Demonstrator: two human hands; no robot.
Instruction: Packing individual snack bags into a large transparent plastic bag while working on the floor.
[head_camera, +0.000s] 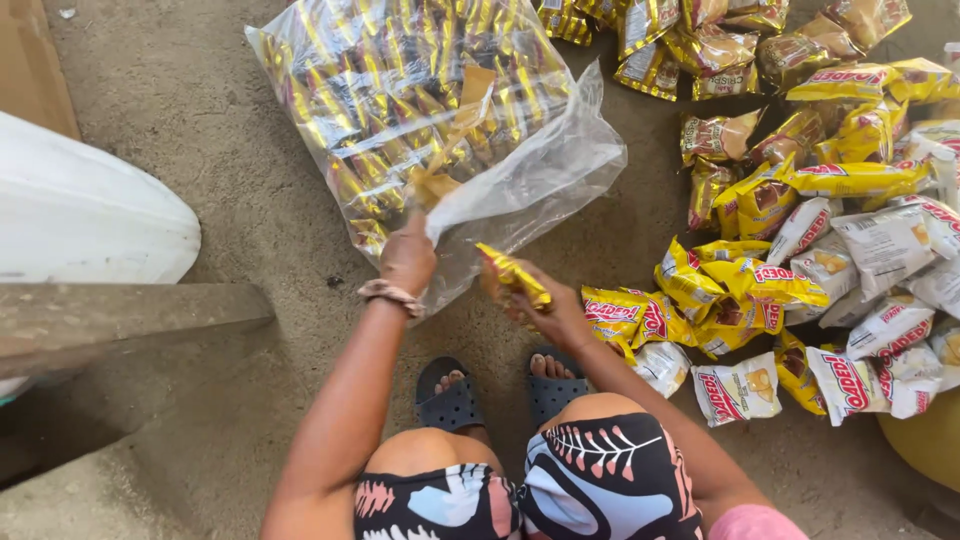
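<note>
- I see my left hand (408, 258) closed on the open mouth of a big clear plastic bag (440, 110), fingers pinching the film at its near edge.
- The bag lies on the concrete floor (230, 180) ahead of my knees, stuffed with small gold-and-red snack packets.
- My right hand (548, 310) is closed around one narrow gold packet (515, 276), held just beside the bag's mouth and close to my left hand.
- A wristband (391, 294) sits on my left wrist.
- To my right, a loose heap of snack packs (800, 240) spreads over the floor: yellow ones, white ones and shiny brown-gold ones, some overlapping.
- My feet in dark sandals (452, 400) rest on the floor below the hands, between my knees.
- At the left edge I see a white rounded object (90, 215) and a grey plank (120, 320) below it.
</note>
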